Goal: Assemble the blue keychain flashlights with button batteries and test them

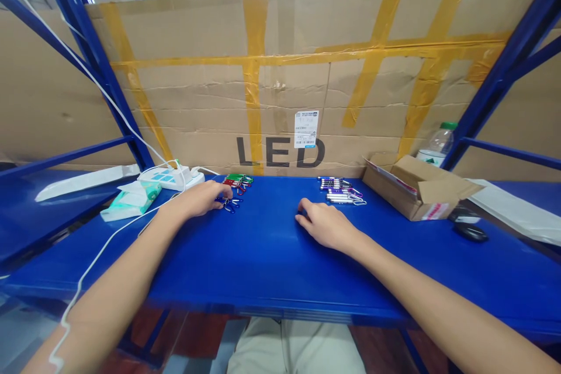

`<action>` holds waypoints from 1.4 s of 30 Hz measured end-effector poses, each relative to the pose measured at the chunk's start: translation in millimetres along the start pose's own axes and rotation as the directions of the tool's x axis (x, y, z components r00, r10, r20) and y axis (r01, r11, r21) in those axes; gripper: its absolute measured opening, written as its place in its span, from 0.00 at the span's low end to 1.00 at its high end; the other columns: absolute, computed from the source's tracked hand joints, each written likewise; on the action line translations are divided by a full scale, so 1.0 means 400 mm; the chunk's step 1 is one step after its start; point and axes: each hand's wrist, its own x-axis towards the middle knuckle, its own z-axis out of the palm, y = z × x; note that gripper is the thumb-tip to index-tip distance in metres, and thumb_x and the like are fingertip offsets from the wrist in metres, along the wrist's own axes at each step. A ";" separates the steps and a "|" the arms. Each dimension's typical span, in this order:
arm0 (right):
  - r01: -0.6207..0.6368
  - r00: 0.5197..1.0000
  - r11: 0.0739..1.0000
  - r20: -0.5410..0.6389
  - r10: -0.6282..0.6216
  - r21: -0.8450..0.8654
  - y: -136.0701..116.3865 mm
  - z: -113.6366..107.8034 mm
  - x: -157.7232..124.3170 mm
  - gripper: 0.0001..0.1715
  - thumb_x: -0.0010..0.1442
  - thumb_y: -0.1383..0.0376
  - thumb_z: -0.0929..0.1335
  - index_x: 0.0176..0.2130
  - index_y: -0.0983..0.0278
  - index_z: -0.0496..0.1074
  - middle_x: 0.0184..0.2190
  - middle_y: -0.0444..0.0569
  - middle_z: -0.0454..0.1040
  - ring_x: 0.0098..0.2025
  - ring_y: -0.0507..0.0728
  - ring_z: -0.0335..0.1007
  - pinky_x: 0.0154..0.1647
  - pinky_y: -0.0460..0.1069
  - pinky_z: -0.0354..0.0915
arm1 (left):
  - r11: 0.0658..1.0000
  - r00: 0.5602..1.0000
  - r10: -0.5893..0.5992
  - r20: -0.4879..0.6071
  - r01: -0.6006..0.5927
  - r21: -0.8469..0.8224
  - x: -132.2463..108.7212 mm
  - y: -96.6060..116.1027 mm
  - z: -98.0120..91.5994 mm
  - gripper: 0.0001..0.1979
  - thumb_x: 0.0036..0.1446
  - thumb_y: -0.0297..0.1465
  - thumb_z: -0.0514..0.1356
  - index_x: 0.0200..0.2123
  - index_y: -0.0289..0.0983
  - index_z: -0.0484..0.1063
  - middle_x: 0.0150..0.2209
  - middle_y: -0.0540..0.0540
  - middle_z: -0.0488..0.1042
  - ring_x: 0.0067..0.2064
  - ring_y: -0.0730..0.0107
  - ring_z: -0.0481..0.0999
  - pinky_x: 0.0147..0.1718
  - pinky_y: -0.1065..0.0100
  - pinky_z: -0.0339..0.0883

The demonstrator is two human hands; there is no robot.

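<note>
My left hand [205, 197] is at the left group of small metal pieces with carabiner clips, its fingers closed on the blue carabiner pieces [231, 204]. The fingers partly hide them. Just behind lie red carabiner pieces [236, 184] and, beyond those, green ones [240, 177]. My right hand [323, 223] rests on the blue table [263, 269], fingers loosely bent and apart, with nothing visible in them. Beyond it lies a row of slim pieces: silver ones with clips [344, 198], purple ones [342, 190] and dark ones [332, 181].
To the right stand an opened cardboard box [397, 193], a black mouse [470, 231] and a bottle with a green cap [438, 143]. A tissue pack [134, 198], a power strip [162, 176] and a white cable [94, 257] are at left. Taped cardboard [197, 99] closes off the back.
</note>
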 end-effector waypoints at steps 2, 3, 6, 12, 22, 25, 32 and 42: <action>0.004 1.000 1.000 0.000 -0.004 0.000 0.000 0.001 0.001 0.15 0.76 0.57 0.61 0.55 0.61 0.69 0.51 0.60 0.82 0.49 0.70 0.82 0.41 0.54 0.65 | 0.999 1.000 -0.001 0.022 0.000 0.048 0.003 0.001 -0.002 0.15 0.61 0.30 0.64 0.51 0.43 0.78 0.48 0.43 0.83 0.47 0.54 0.81 0.47 0.62 0.70; 0.003 1.000 1.000 0.001 -0.003 -0.002 0.000 0.002 0.002 0.15 0.76 0.57 0.61 0.55 0.61 0.69 0.51 0.60 0.82 0.50 0.70 0.82 0.41 0.54 0.65 | 0.998 1.000 0.002 0.028 -0.004 0.067 0.004 0.002 -0.003 0.17 0.62 0.29 0.64 0.54 0.43 0.77 0.50 0.42 0.83 0.49 0.53 0.81 0.48 0.61 0.70; 0.000 1.000 1.000 0.002 0.000 -0.008 0.002 0.005 0.005 0.16 0.76 0.57 0.62 0.56 0.62 0.69 0.52 0.61 0.82 0.50 0.70 0.81 0.41 0.54 0.65 | 0.997 1.000 0.028 0.008 -0.029 0.067 0.011 0.007 -0.005 0.21 0.62 0.28 0.63 0.59 0.43 0.76 0.52 0.41 0.82 0.52 0.52 0.80 0.50 0.61 0.70; 0.003 1.000 1.000 0.007 -0.003 0.007 0.007 0.009 0.009 0.17 0.76 0.57 0.62 0.57 0.61 0.68 0.54 0.61 0.81 0.51 0.71 0.81 0.42 0.55 0.66 | 0.992 0.997 0.075 0.009 -0.075 0.101 0.038 0.010 -0.001 0.20 0.66 0.29 0.60 0.60 0.44 0.75 0.56 0.43 0.81 0.55 0.54 0.81 0.52 0.63 0.70; -0.018 1.000 1.000 0.025 0.017 0.019 0.003 0.006 0.011 0.17 0.76 0.57 0.62 0.59 0.61 0.68 0.54 0.60 0.81 0.53 0.71 0.80 0.43 0.55 0.66 | 0.989 0.992 -0.032 -0.120 0.049 0.143 0.057 -0.009 0.014 0.16 0.62 0.31 0.66 0.53 0.40 0.74 0.55 0.39 0.78 0.53 0.52 0.80 0.50 0.62 0.70; -0.007 1.000 1.000 0.022 0.006 0.024 0.004 0.005 0.010 0.17 0.76 0.57 0.62 0.58 0.62 0.68 0.54 0.61 0.81 0.53 0.72 0.80 0.43 0.55 0.66 | 0.979 0.990 -0.093 -0.108 0.111 0.173 0.056 -0.016 0.016 0.07 0.63 0.32 0.66 0.44 0.40 0.76 0.45 0.41 0.81 0.45 0.52 0.81 0.42 0.63 0.68; -0.007 1.000 1.000 0.023 0.006 0.026 0.006 0.005 0.008 0.18 0.76 0.56 0.61 0.59 0.61 0.68 0.54 0.62 0.81 0.52 0.72 0.80 0.43 0.56 0.66 | 0.967 0.988 -0.118 -0.100 0.137 0.215 0.062 0.000 0.021 0.04 0.66 0.32 0.61 0.41 0.41 0.77 0.42 0.42 0.82 0.44 0.52 0.81 0.38 0.64 0.64; 0.019 1.000 0.999 0.008 -0.020 0.042 0.016 0.010 0.015 0.18 0.76 0.56 0.61 0.58 0.62 0.69 0.53 0.62 0.81 0.51 0.71 0.80 0.43 0.55 0.66 | 0.951 0.980 -0.169 -0.102 0.190 0.245 0.065 0.028 0.022 0.05 0.68 0.32 0.60 0.43 0.41 0.77 0.45 0.41 0.83 0.46 0.51 0.82 0.40 0.63 0.66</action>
